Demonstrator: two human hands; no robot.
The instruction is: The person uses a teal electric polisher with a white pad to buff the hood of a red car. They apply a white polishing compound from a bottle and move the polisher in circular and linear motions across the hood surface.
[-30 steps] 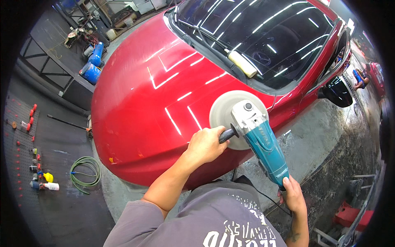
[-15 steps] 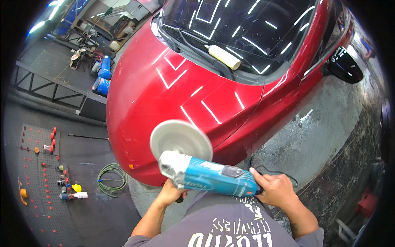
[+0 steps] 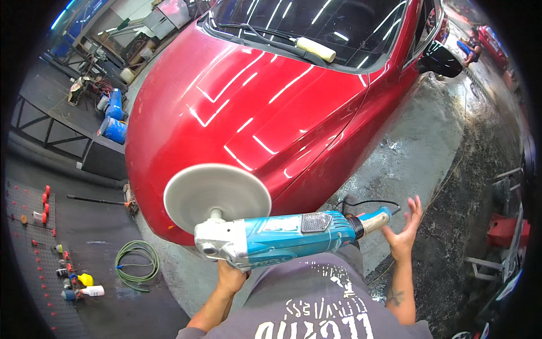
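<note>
A teal polisher [image 3: 293, 233] with a metal gear head lies across in front of me. Its round whitish pad [image 3: 217, 195] looks smooth with spin and faces the front corner of a red car hood [image 3: 237, 113]; whether it touches the paint I cannot tell. My left hand [image 3: 230, 278] is closed under the gear head on the side handle, most of which is hidden. At the rear end of the polisher, my right hand [image 3: 403, 234] has its fingers spread, the thumb close to the grip and the cord.
A pale yellow bottle [image 3: 316, 49] rests at the windshield base. The car's black side mirror [image 3: 440, 60] juts out at right. Left are blue containers [image 3: 114, 130], a coiled green hose [image 3: 137, 265] and a pegboard [image 3: 25, 248]. A red object [image 3: 508, 230] and metal frames stand far right.
My right hand has come off the polisher's rear grip and opened. The polisher has swung more level, its rear end further right and its pad more face-on. My view has shifted.
</note>
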